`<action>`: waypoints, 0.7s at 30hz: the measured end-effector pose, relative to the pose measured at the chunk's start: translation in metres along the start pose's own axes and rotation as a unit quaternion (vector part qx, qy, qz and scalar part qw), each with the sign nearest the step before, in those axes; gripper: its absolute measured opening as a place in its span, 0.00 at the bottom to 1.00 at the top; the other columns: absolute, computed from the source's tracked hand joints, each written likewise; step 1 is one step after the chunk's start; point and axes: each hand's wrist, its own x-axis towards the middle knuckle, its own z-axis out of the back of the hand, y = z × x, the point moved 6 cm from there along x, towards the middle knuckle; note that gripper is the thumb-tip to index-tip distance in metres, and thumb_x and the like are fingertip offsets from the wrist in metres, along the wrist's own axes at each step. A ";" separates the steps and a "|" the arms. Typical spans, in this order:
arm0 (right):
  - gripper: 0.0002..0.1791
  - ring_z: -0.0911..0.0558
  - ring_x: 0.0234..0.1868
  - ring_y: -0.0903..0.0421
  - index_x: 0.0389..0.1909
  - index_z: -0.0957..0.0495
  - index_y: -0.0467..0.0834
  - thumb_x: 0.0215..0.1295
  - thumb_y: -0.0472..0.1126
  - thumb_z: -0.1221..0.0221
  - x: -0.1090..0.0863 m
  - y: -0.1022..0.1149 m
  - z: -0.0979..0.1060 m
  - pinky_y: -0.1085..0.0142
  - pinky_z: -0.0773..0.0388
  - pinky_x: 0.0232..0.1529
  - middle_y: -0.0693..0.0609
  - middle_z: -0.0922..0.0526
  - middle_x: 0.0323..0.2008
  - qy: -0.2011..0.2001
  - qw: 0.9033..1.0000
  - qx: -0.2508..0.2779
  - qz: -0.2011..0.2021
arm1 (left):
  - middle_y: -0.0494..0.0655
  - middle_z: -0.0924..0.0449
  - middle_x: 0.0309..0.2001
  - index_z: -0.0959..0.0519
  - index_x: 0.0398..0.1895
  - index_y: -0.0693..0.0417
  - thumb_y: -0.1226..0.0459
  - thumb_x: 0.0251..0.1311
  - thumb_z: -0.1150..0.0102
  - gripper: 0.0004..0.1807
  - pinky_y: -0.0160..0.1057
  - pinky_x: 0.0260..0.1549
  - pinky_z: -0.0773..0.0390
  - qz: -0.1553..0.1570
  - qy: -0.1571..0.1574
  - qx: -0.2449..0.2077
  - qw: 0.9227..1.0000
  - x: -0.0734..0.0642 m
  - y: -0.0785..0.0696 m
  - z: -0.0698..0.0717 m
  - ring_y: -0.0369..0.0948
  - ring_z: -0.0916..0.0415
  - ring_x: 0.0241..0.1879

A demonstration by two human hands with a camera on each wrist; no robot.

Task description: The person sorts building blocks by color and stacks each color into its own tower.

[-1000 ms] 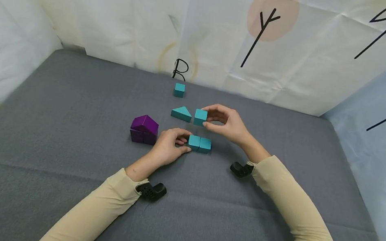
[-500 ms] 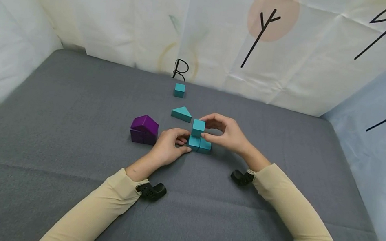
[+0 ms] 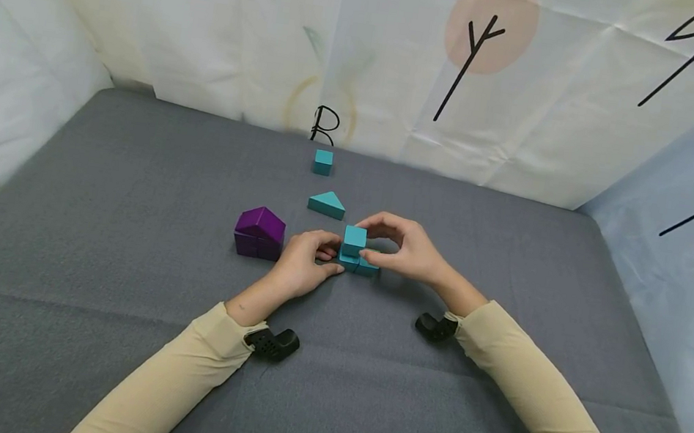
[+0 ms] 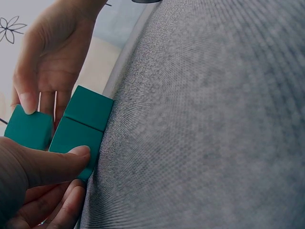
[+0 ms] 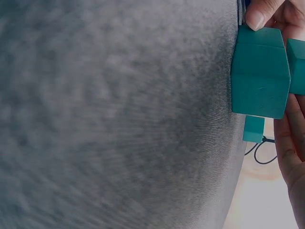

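Observation:
Two teal cubes (image 3: 367,270) stand side by side on the grey cloth. My left hand (image 3: 303,262) grips the left one at its side; in the left wrist view its thumb (image 4: 62,167) lies across that cube's face. Just above this left cube, my right hand (image 3: 409,249) pinches another teal cube (image 3: 354,239) between thumb and fingers. A narrow gap shows between the held cube (image 4: 28,128) and the pair (image 4: 88,110) in the left wrist view. The right wrist view shows the pair (image 5: 261,78) close up, with the held cube (image 5: 298,67) partly cut off.
A teal triangular block (image 3: 326,204) lies behind the pair, and a single teal cube (image 3: 323,162) stands farther back. Left of my left hand is a purple stack of blocks (image 3: 259,232) with a peaked top. A printed white curtain (image 3: 396,53) borders the table's back.
My right hand has brought its teal cube toward me, from beside the triangular block to above the left cube of the pair, then lower. The left hand has stayed put.

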 end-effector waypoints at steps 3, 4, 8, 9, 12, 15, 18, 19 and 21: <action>0.18 0.20 0.49 0.51 0.51 0.23 0.36 0.58 0.31 0.37 0.000 -0.001 -0.001 0.53 0.24 0.57 0.42 0.19 0.47 0.004 1.000 -0.002 0.000 | 0.57 0.21 0.51 0.24 0.57 0.64 0.72 0.56 0.35 0.23 0.40 0.49 0.19 0.003 0.000 0.000 1.000 0.000 0.001 0.000 0.48 0.20 0.47; 0.18 0.20 0.49 0.51 0.50 0.23 0.37 0.58 0.31 0.37 0.000 -0.001 -0.001 0.54 0.24 0.57 0.43 0.19 0.47 0.005 1.000 -0.001 -0.001 | 0.57 0.21 0.51 0.24 0.56 0.64 0.72 0.56 0.35 0.23 0.40 0.49 0.20 0.003 0.000 -0.001 1.000 0.000 0.001 0.000 0.48 0.20 0.47; 0.18 0.20 0.49 0.50 0.51 0.23 0.36 0.58 0.31 0.37 -0.001 -0.001 -0.003 0.54 0.24 0.57 0.42 0.19 0.47 0.011 1.000 -0.002 -0.002 | 0.57 0.20 0.51 0.23 0.56 0.64 0.72 0.55 0.35 0.22 0.40 0.49 0.19 -0.002 -0.003 0.002 1.000 0.000 0.000 0.000 0.48 0.20 0.47; 0.18 0.20 0.49 0.50 0.51 0.23 0.37 0.58 0.31 0.37 -0.001 -0.001 -0.003 0.54 0.24 0.57 0.42 0.19 0.47 0.013 1.000 -0.003 -0.002 | 0.57 0.20 0.50 0.23 0.56 0.64 0.72 0.55 0.35 0.22 0.40 0.49 0.19 -0.002 -0.004 0.002 1.000 0.000 0.000 0.000 0.48 0.20 0.47; 0.18 0.20 0.49 0.50 0.51 0.23 0.37 0.59 0.31 0.37 -0.002 0.000 -0.004 0.55 0.24 0.56 0.42 0.19 0.47 0.015 1.000 -0.006 -0.003 | 0.57 0.20 0.50 0.23 0.55 0.64 0.72 0.55 0.35 0.22 0.40 0.49 0.19 -0.003 -0.004 0.002 1.000 0.000 0.001 0.000 0.48 0.20 0.47; 0.18 0.19 0.49 0.50 0.50 0.23 0.37 0.58 0.31 0.37 -0.002 0.000 -0.004 0.54 0.23 0.55 0.43 0.19 0.46 0.013 1.000 -0.008 -0.002 | 0.57 0.20 0.49 0.23 0.55 0.63 0.72 0.55 0.35 0.21 0.40 0.49 0.19 -0.003 -0.003 0.002 1.000 0.001 0.001 0.000 0.48 0.20 0.47; 0.18 0.19 0.48 0.50 0.50 0.23 0.37 0.58 0.31 0.36 -0.002 0.000 -0.004 0.53 0.23 0.55 0.43 0.19 0.46 0.011 1.000 -0.010 -0.001 | 0.56 0.20 0.49 0.23 0.55 0.63 0.72 0.56 0.35 0.21 0.40 0.49 0.20 -0.002 -0.002 0.004 1.000 0.001 0.001 0.000 0.47 0.20 0.46; 0.18 0.19 0.48 0.51 0.50 0.23 0.37 0.58 0.31 0.36 -0.002 0.000 -0.004 0.53 0.23 0.55 0.43 0.19 0.46 0.011 1.000 -0.012 0.000 | 0.56 0.20 0.49 0.23 0.55 0.63 0.72 0.56 0.35 0.21 0.40 0.49 0.20 -0.001 -0.001 0.004 1.000 0.001 0.002 0.000 0.47 0.20 0.46; 0.17 0.19 0.48 0.52 0.50 0.23 0.38 0.58 0.32 0.36 -0.003 -0.001 -0.004 0.53 0.23 0.55 0.44 0.19 0.46 0.011 1.000 -0.015 0.000 | 0.56 0.20 0.48 0.23 0.55 0.63 0.72 0.56 0.35 0.21 0.40 0.49 0.20 0.000 -0.001 0.004 1.000 0.001 0.002 0.000 0.48 0.20 0.47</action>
